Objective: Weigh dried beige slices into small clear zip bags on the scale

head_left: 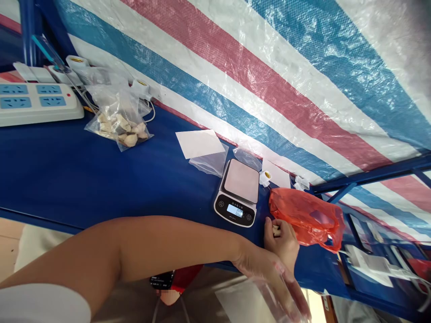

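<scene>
The right hand [282, 242] is curled into a loose fist at the edge of the blue worktop [84, 172], its fingers [286, 233] bent inward and closed with the thumb on a small pale piece [276, 230] that peeks out between them. Touching those fingers on the far side lies a crumpled orange plastic bag [307, 216], its mouth turned toward the hand. Just beyond the thumb stands a small kitchen scale [238, 192] with a bare pinkish platform and a lit display [235, 211]. The left hand [276, 283] crosses in front on a long bare forearm, just beside the right wrist; its fingers [292, 301] are stretched out nearly straight and close together, blurred, and lie against a clear plastic film [259, 299] off the worktop's edge, but whether they pinch it cannot be told. Past the scale, farther from both sets of fingers, are a white paper sheet [198, 142] and empty clear bags [210, 163]. Well apart from the fingers, a clear bag of pale pieces [117, 123] sits beside a white power strip [37, 102]. A striped tarp [269, 67] rises behind the worktop.
</scene>
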The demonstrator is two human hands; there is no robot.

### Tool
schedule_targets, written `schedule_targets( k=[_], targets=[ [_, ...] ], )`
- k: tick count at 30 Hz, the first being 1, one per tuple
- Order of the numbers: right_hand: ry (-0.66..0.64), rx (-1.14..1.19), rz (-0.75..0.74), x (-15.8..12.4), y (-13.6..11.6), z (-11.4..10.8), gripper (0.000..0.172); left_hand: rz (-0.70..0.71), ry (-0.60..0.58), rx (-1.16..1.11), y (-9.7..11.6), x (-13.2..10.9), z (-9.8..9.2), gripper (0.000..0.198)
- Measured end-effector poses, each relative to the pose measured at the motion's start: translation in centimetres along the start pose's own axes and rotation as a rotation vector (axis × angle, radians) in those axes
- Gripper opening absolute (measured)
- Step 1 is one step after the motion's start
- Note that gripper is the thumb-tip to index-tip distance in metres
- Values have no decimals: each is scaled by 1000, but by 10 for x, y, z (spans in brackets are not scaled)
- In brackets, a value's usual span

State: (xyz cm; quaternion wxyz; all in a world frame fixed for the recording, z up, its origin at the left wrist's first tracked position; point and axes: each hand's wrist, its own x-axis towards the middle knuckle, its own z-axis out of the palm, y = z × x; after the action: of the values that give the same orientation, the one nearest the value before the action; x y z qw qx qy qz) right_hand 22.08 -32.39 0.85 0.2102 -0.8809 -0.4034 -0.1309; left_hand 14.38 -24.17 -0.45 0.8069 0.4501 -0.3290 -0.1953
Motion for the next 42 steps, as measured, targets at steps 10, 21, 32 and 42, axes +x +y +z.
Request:
schedule_targets(
  k=[10, 21, 32, 42],
  targets=[
    [60, 111, 365, -1, -9, -5, 33, -185, 74, -247, -17, 2, 0, 64],
    [147, 705, 606, -7, 0, -8, 39, -352, 204, -343, -6, 2, -4, 73],
    [109, 415, 637, 3, -4, -14, 48, -261, 197, -323, 2, -4, -3, 62],
    [11, 330, 580, 5, -4, -15, 50, -201, 217, -308, 1, -7, -3, 60]
  ],
)
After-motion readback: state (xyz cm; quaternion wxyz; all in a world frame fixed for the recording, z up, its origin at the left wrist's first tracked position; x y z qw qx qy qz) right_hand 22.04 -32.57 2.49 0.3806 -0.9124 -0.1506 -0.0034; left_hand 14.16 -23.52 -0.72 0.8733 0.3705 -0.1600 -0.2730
